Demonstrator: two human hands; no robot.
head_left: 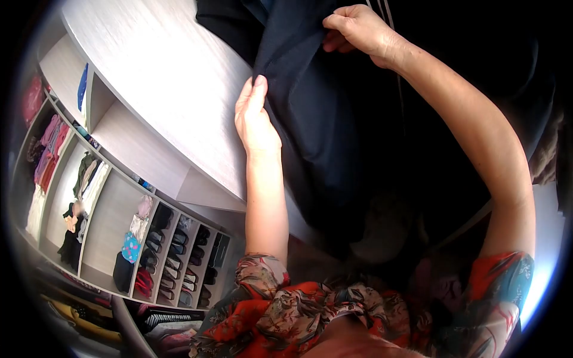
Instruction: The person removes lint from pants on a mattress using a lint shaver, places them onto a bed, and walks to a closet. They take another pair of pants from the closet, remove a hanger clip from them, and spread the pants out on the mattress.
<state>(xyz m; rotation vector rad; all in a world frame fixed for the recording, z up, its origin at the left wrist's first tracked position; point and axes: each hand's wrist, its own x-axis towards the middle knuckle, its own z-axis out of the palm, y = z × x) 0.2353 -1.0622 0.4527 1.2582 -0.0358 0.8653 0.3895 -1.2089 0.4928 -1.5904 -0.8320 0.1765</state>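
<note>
I have a dark navy garment [292, 71] up in front of me, hanging between and below my two hands at the top of the view. My right hand [358, 34] is the higher one, its fingers curled together and clamped on the cloth. My left hand [257, 122] is lower, touching the garment's left edge, with the thumb pointing up along it; I cannot tell whether those fingers grip the cloth or only steady it. Just beside my left hand spreads a pale wood-grain panel [161, 48]. Farther down on the left, well apart from my hands, stands an open shelving unit [106, 235], with shoes [171, 267] in narrow compartments, a bright blue patterned bag [130, 246] and hanging clothes [85, 175].
</note>
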